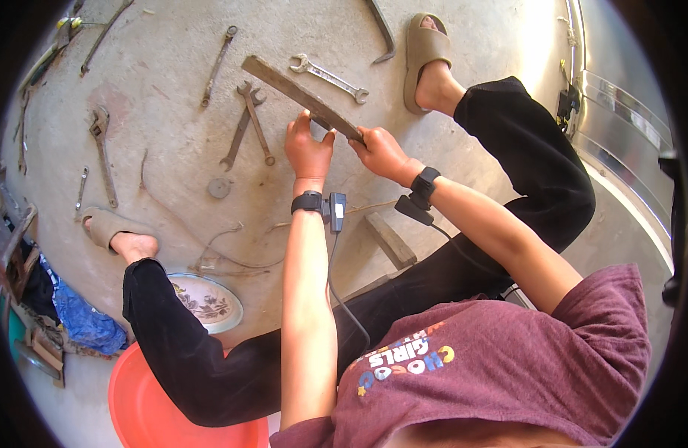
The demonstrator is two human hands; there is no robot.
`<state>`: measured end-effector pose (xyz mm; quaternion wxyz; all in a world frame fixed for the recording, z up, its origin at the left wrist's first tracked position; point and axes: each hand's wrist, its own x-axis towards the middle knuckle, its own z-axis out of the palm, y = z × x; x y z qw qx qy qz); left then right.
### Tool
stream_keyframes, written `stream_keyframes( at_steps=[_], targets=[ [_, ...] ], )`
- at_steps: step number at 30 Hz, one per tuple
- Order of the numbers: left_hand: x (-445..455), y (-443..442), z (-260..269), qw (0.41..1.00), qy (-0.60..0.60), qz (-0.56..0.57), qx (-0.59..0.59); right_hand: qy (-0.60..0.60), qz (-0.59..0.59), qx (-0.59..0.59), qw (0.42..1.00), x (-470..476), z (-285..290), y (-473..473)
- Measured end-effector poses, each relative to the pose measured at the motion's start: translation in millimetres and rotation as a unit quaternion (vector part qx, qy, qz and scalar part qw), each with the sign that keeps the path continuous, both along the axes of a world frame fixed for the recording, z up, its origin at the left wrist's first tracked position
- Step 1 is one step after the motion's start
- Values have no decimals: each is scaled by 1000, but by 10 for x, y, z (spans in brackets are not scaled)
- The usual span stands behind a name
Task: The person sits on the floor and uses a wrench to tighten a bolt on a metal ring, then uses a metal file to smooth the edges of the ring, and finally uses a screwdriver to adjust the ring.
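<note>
My right hand [382,152] grips the near end of a long, flat, worn bar [305,96]; whether it is wood or rusty metal I cannot tell. The bar points away to the upper left, above the concrete floor. Against its lower edge, my left hand [310,148] has thumb and fingers around a small dark piece [321,121], mostly hidden. Left of the hands, two rusty open-ended wrenches [236,137] [256,120] lie crossed. A shinier double open-ended wrench [330,78] lies beyond the bar. Farther left are a ring wrench [218,68] and a rusty adjustable wrench [102,151].
A small wrench [82,187], a round metal disc [219,188] and a bent metal bar [384,33] lie about. Near my legs are a wooden block [390,241], a flowered enamel basin [232,311] and a red plastic basin [137,403]. A metal door [624,112] stands right.
</note>
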<state>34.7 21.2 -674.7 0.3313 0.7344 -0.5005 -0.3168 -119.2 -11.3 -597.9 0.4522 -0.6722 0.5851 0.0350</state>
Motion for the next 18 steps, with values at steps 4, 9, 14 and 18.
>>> stream_keyframes(
  at_steps=[4,9,14,18],
  targets=[
    [-19,-3,-19,999,16,3,36,-1,11,-14,1000,-6,-37,11],
    [-17,24,-19,998,40,0,46,-4,7,-16,1000,-5,-66,17],
    [26,-59,4,999,29,-16,11,-1,-4,-17,1000,31,-27,-9],
    [47,-79,36,999,16,-23,26,-16,-9,-22,1000,62,-30,-41]
  ],
)
